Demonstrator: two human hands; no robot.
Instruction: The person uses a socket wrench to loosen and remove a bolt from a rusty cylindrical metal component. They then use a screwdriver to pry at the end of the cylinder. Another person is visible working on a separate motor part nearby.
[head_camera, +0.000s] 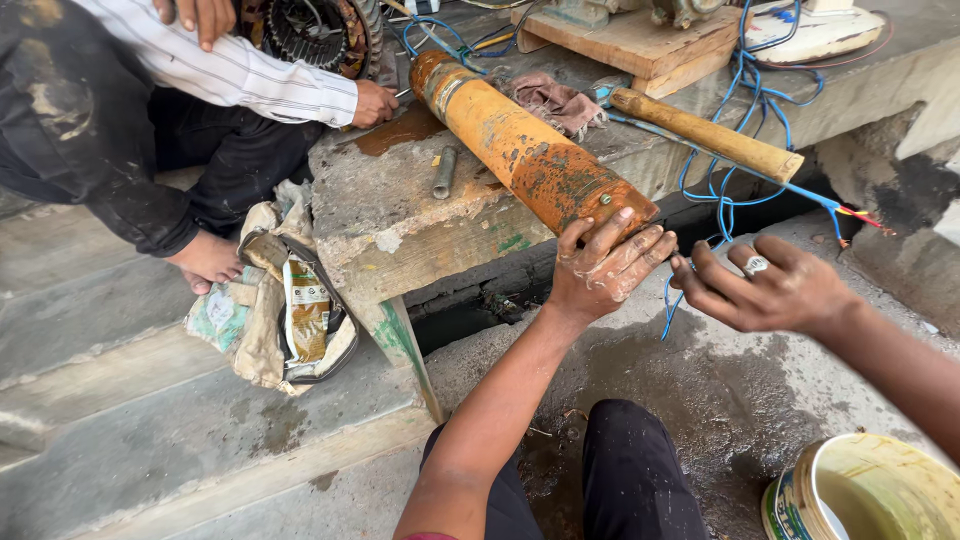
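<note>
A long rusty orange cylinder (505, 140) lies slanted across a worn wooden bench (400, 210), its near end hanging over the edge. My left hand (600, 268), smeared with pale grease, is spread over that near end and touches it. My right hand (765, 288), with a ring on one finger, hovers open just to the right of the cylinder's end, near hanging blue wires (720, 210). It holds nothing.
Another person (190, 90) in a striped shirt squats at the left, one hand (375, 103) on the bench by a wound motor core (315, 32). A wooden handle (705, 133), rag (553, 100), short metal tube (444, 172), torn bags (285, 300) and an open tin (865, 490) lie around.
</note>
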